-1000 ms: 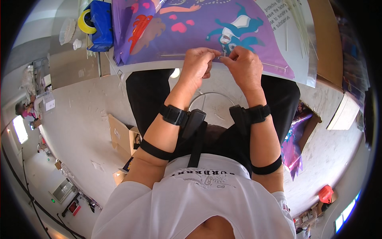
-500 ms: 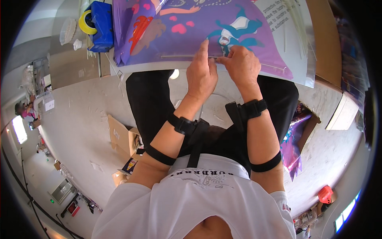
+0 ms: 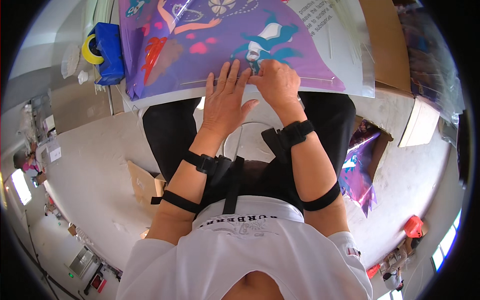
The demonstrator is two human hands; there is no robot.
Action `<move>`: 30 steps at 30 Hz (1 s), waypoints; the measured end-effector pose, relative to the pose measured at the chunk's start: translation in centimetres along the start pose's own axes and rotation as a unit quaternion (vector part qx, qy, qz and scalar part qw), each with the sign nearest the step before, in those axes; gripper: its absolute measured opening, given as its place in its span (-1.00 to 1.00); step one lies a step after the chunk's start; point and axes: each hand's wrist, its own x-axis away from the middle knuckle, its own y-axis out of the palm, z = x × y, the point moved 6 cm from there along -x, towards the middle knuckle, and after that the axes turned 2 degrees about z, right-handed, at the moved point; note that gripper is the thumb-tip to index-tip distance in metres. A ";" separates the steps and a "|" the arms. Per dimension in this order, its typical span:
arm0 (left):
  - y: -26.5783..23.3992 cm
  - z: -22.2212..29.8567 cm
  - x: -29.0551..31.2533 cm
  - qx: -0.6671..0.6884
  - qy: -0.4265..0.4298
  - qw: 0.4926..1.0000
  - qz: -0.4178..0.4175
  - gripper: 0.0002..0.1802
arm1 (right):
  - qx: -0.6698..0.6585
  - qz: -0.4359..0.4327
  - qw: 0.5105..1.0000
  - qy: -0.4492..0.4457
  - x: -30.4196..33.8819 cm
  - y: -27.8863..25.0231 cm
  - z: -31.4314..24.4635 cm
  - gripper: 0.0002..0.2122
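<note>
A glossy purple printed sheet, with a teal-and-white figure and pink hearts, lies on the table before me. A thin pale rod runs along its near edge. My left hand rests on the sheet near that edge, fingers stretched and spread. Just right of it, my right hand is closed in a pinch at the near edge, below the teal figure. Whatever its fingertips hold is hidden from this side.
A blue tape dispenser with a yellow roll stands at the left. Thin pale rods lie on a printed white sheet at the right, beside cardboard. An open box with purple sheets sits low right.
My left hand has gone from a pointing shape beside the right to spread flat on the sheet, farther left. The right hand stays pinched at the edge. The whole view has shifted.
</note>
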 end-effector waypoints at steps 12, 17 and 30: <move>0.5 -0.3 0.5 0.028 -0.015 0.998 0.062 0.01 | -0.091 0.201 0.974 0.051 1.4 -9.6 16.9 -0.90; 0.7 -0.3 0.4 0.011 -0.017 0.999 0.037 0.02 | -0.148 0.122 0.979 0.068 1.1 -8.7 19.4 -0.86; 0.0 -0.7 0.3 0.020 -0.007 1.000 0.024 -0.08 | -0.080 0.090 0.993 0.017 0.7 -8.7 16.4 -0.86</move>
